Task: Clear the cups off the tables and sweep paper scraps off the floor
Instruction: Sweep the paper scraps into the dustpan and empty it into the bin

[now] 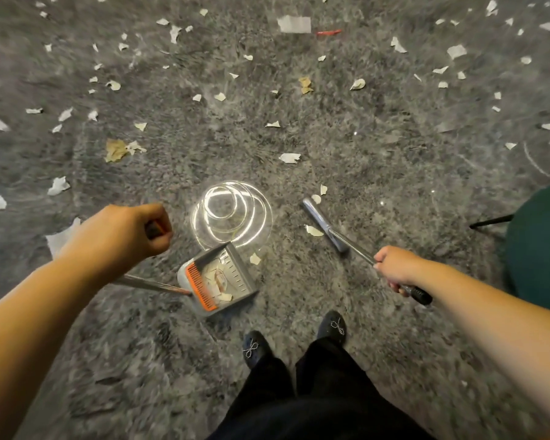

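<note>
My left hand (131, 230) grips the top of the long handle of a grey dustpan (218, 279), which stands on the grey speckled floor in front of my feet. The pan has an orange comb along its rim and holds several paper scraps. My right hand (394, 268) grips the metal pole of a broom; its grey head (323, 223) rests on the floor to the right of the pan, beside a few scraps (313, 230). Many white and tan paper scraps (289, 157) lie scattered over the floor ahead. No cup is in view.
A dark green chair seat (540, 242) with a thin black leg stands at the right edge. A large white paper piece (294, 24) and a red strip (328, 32) lie far ahead. My two black shoes (254, 347) stand just behind the dustpan. A ceiling light reflects on the floor.
</note>
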`<action>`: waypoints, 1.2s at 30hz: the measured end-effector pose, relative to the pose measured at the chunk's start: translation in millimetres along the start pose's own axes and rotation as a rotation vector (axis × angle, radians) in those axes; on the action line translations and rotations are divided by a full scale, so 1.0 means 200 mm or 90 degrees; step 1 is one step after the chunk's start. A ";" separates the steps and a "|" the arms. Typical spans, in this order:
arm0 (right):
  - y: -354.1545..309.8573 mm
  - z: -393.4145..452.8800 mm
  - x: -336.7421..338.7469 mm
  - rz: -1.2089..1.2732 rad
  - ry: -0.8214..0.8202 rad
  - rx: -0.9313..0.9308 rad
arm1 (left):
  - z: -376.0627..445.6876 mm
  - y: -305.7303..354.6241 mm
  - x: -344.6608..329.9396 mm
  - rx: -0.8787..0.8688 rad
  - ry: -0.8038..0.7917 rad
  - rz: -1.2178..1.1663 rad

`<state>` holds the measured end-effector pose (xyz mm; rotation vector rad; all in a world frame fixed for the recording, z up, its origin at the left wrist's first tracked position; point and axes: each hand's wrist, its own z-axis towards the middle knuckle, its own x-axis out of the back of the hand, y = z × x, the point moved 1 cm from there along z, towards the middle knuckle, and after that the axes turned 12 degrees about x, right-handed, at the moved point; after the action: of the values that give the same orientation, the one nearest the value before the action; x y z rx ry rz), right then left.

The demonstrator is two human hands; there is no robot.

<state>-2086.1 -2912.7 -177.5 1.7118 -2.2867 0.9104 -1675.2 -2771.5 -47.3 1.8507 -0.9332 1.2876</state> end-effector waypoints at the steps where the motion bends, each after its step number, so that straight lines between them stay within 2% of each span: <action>1: -0.02 0.00 -0.02 -0.020 -0.013 0.003 | 0.00 -0.02 -0.02 0.005 -0.009 -0.002; 6: -0.15 -0.05 -0.18 -0.096 -0.060 0.009 | 0.07 -0.06 -0.07 -0.017 -0.002 0.006; 15: -0.31 -0.15 -0.55 -0.094 -0.119 0.065 | 0.07 -0.15 -0.10 -0.029 0.019 0.001; 20: -0.41 -0.21 -0.68 -0.053 -0.179 0.094 | 0.02 -0.20 -0.11 -0.030 0.030 -0.001; 25: -0.51 -0.34 -0.73 0.004 -0.193 0.116 | -0.08 -0.35 -0.12 -0.010 0.051 -0.005; 31: -0.65 -0.43 -0.70 -0.028 -0.162 0.150 | -0.25 -0.58 -0.08 0.066 0.061 -0.050; 36: -0.80 -0.30 -0.68 -0.016 -0.116 0.150 | -0.35 -0.78 -0.03 0.176 0.083 -0.085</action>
<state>-1908.5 -2795.4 -129.1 1.9910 -2.3415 1.0984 -1575.6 -2632.6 -54.5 1.9709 -0.5755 1.4915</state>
